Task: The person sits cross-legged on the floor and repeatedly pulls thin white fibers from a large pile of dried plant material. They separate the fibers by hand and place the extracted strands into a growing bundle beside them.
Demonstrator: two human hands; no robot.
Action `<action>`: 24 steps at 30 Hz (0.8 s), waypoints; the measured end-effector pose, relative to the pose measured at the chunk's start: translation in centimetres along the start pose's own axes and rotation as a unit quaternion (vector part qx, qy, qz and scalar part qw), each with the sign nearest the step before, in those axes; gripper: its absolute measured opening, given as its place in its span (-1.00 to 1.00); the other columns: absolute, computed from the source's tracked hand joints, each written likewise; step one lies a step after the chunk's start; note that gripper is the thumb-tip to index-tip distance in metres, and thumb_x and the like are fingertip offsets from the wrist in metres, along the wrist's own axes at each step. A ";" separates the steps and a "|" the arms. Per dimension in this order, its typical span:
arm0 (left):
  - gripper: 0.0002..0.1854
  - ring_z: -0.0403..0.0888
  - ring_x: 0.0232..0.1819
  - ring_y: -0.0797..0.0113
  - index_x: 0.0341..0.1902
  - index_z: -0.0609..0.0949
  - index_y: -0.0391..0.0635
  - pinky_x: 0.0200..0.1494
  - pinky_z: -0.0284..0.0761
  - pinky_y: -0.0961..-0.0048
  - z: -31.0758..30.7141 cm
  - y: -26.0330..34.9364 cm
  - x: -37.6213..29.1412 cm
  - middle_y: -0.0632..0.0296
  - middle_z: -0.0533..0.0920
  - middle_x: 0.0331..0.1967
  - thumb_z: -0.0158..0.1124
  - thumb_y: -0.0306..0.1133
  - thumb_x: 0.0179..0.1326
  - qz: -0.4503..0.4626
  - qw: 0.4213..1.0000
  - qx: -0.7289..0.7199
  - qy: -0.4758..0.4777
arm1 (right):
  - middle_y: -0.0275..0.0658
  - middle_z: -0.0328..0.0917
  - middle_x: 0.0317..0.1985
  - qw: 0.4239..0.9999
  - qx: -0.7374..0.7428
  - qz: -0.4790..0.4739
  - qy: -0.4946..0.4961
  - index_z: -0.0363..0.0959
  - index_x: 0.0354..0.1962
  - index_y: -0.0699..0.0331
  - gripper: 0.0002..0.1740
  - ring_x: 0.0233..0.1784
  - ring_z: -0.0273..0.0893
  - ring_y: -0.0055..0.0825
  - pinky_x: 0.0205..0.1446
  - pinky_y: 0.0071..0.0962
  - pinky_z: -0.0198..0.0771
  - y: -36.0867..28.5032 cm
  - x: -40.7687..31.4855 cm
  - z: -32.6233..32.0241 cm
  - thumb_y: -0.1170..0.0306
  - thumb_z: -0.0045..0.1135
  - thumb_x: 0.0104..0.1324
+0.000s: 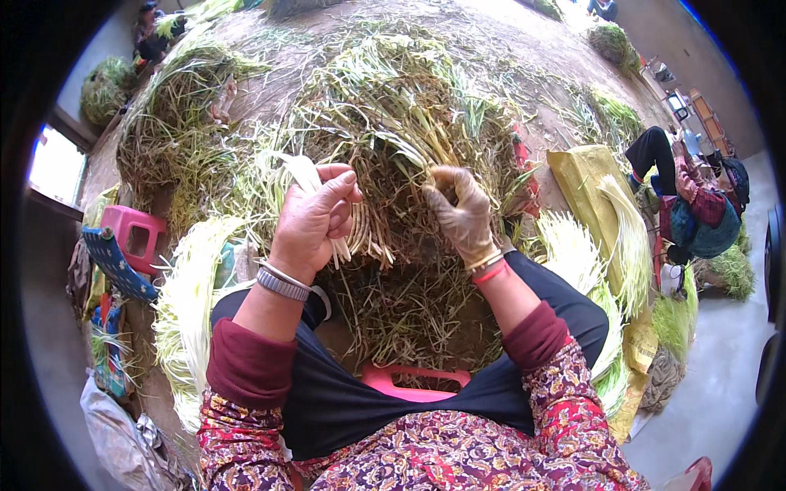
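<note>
My left hand [316, 218], bare with a metal bracelet at the wrist, is closed around several pale stalks [302, 172]. Their ends stick out above and below the fist. Facing it, my right hand [460, 212] wears a soiled, thin glove, its thumb and fingers curled together in a ring; whether a stalk is pinched there I cannot tell. Behind and between both hands lies a big heap of long-leaved green plants [393, 110] with yellowed, tangled leaves. Peeled pale yellow stalks [190, 307] lie in a bundle at the left, and more pale stalks [571, 251] lie at the right.
A pink plastic stool [132, 236] stands at the left, near another plant heap [178, 129]. Yellow woven sacks [586, 202] lie at the right under some stalks. A co-worker [706, 196] sits farther right. Loose trimmings [417, 313] cover the floor between my legs.
</note>
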State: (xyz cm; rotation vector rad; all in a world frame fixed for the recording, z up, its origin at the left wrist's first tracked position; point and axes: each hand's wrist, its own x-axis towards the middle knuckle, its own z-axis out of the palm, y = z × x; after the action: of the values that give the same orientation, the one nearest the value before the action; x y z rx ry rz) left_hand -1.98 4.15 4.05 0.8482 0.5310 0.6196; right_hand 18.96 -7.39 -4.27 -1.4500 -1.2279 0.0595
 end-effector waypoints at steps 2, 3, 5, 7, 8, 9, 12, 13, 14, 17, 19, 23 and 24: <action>-0.80 0.23 -0.74 0.67 -0.13 0.50 -0.15 -0.72 0.13 0.71 0.2 -0.3 0.0 0.23 0.57 -0.51 0.28 -0.42 0.22 -0.003 1.000 0.002 0.006 | -0.25 0.50 -0.37 0.996 -0.086 -0.024 0.021 0.47 -0.17 0.26 -0.66 -0.39 0.46 -0.50 -0.29 -0.53 0.43 0.6 2.0 0.3 0.24 0.30 0.20; -0.80 0.23 -0.74 0.67 -0.13 0.50 -0.15 -0.73 0.13 0.71 0.2 -0.5 0.2 0.23 0.57 -0.51 0.28 -0.42 0.22 -0.006 1.000 0.006 0.002 | -0.26 0.50 -0.37 0.991 -0.124 -0.047 0.030 0.48 -0.17 0.27 -0.64 -0.38 0.43 -0.53 -0.29 -0.53 0.41 1.3 2.9 0.3 0.22 0.30 0.20; -0.80 0.22 -0.75 0.67 -0.13 0.50 -0.15 -0.73 0.12 0.70 0.4 -0.7 0.6 0.23 0.57 -0.52 0.28 -0.42 0.22 -0.014 1.000 0.014 -0.006 | -0.20 0.51 -0.33 0.984 -0.152 0.043 -0.080 0.50 -0.27 0.33 -0.73 -0.27 0.48 -0.43 -0.20 -0.48 0.42 2.7 3.6 -0.3 0.32 0.29 0.18; -0.81 0.21 -0.76 0.68 -0.14 0.50 -0.16 -0.74 0.11 0.71 0.5 -0.9 0.7 0.24 0.56 -0.52 0.27 -0.42 0.22 -0.020 1.000 0.018 -0.003 | -0.19 0.51 -0.37 0.983 -0.153 0.051 -0.090 0.51 -0.36 0.33 -0.82 -0.29 0.50 -0.43 -0.20 -0.47 0.46 2.2 3.9 -0.4 0.38 0.26 0.18; -0.81 0.21 -0.76 0.68 -0.14 0.50 -0.16 -0.74 0.11 0.71 0.6 -0.8 0.7 0.24 0.56 -0.52 0.27 -0.42 0.23 -0.024 1.000 0.016 -0.008 | -0.20 0.51 -0.40 0.989 -0.139 0.024 -0.047 0.50 -0.39 0.31 -0.85 -0.31 0.51 -0.44 -0.21 -0.46 0.47 1.7 3.8 -0.4 0.41 0.25 0.17; -0.81 0.21 -0.76 0.69 -0.14 0.50 -0.16 -0.74 0.11 0.71 0.5 -0.7 0.5 0.24 0.56 -0.52 0.27 -0.42 0.23 -0.027 1.000 0.014 -0.008 | -0.20 0.51 -0.43 0.993 -0.121 -0.005 -0.008 0.50 -0.43 0.30 -0.88 -0.33 0.51 -0.45 -0.22 -0.44 0.49 -0.1 4.0 -0.3 0.44 0.25 0.16; -0.82 0.21 -0.76 0.70 -0.13 0.50 -0.15 -0.74 0.12 0.71 -0.1 -0.6 -0.2 0.22 0.58 -0.50 0.25 -0.43 0.24 -0.021 1.000 0.018 -0.006 | -0.27 0.47 -0.50 0.975 -0.108 -0.173 0.091 0.38 -0.48 0.18 -0.89 -0.48 0.44 -0.49 -0.38 -0.49 0.42 -4.6 3.7 0.0 0.43 0.17 0.14; -0.82 0.20 -0.76 0.70 -0.13 0.50 -0.15 -0.74 0.12 0.71 -0.2 -0.6 -0.1 0.22 0.58 -0.50 0.25 -0.43 0.24 -0.022 1.000 0.021 -0.007 | -0.28 0.45 -0.52 0.969 -0.084 -0.205 0.108 0.37 -0.48 0.18 -0.89 -0.50 0.42 -0.49 -0.39 -0.50 0.41 -6.1 3.0 -0.1 0.46 0.16 0.13; -0.80 0.20 -0.76 0.70 -0.11 0.49 -0.17 -0.74 0.10 0.71 -0.5 -0.8 0.0 0.17 0.61 -0.45 0.24 -0.44 0.24 -0.028 0.999 0.019 -0.013 | -0.30 0.45 -0.52 0.985 0.038 -0.151 0.075 0.38 -0.47 0.21 -0.87 -0.49 0.42 -0.47 -0.34 -0.52 0.39 -6.2 1.4 0.5 0.51 0.20 0.10; -0.76 0.20 -0.75 0.69 -0.07 0.46 -0.19 -0.74 0.09 0.70 -0.4 -1.4 -0.2 0.12 0.63 -0.39 0.24 -0.43 0.24 -0.048 0.996 0.070 0.015 | -0.33 0.45 -0.51 0.992 0.098 0.075 -0.035 0.42 -0.40 0.29 -0.87 -0.45 0.41 -0.62 -0.34 -0.58 0.36 -6.0 -3.4 1.2 0.54 0.24 0.15; -0.72 0.19 -0.75 0.69 -0.02 0.43 -0.20 -0.74 0.08 0.69 -0.7 -2.1 -0.7 0.08 0.64 -0.34 0.23 -0.42 0.25 -0.061 0.994 0.086 0.004 | -0.35 0.45 -0.49 0.992 0.110 0.056 -0.034 0.42 -0.39 0.29 -0.87 -0.43 0.39 -0.68 -0.33 -0.60 0.36 -8.6 -4.1 0.8 0.52 0.24 0.18; -0.68 0.20 -0.73 0.69 0.00 0.42 -0.19 -0.72 0.09 0.70 -0.7 -2.9 -1.3 0.13 0.64 -0.32 0.25 -0.36 0.24 -0.109 0.986 0.122 -0.018 | -0.37 0.44 -0.51 0.966 0.143 0.190 -0.102 0.43 -0.37 0.29 -0.87 -0.43 0.36 -0.69 -0.29 -0.62 0.33 -9.1 -6.0 1.4 0.49 0.24 0.21; -0.66 0.21 -0.71 0.69 0.00 0.42 -0.19 -0.71 0.10 0.70 -0.8 -3.3 -1.2 0.17 0.62 -0.35 0.27 -0.36 0.23 -0.113 0.985 0.132 -0.021 | -0.38 0.45 -0.51 0.969 0.147 0.172 -0.098 0.43 -0.35 0.29 -0.87 -0.42 0.35 -0.70 -0.28 -0.62 0.33 -9.0 -6.7 1.6 0.49 0.23 0.21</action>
State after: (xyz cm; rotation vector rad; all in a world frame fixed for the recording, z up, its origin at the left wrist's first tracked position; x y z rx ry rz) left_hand -2.42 2.02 1.11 1.0310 0.6707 0.3262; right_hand 9.33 -12.87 -1.90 -1.4018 -1.0573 0.6106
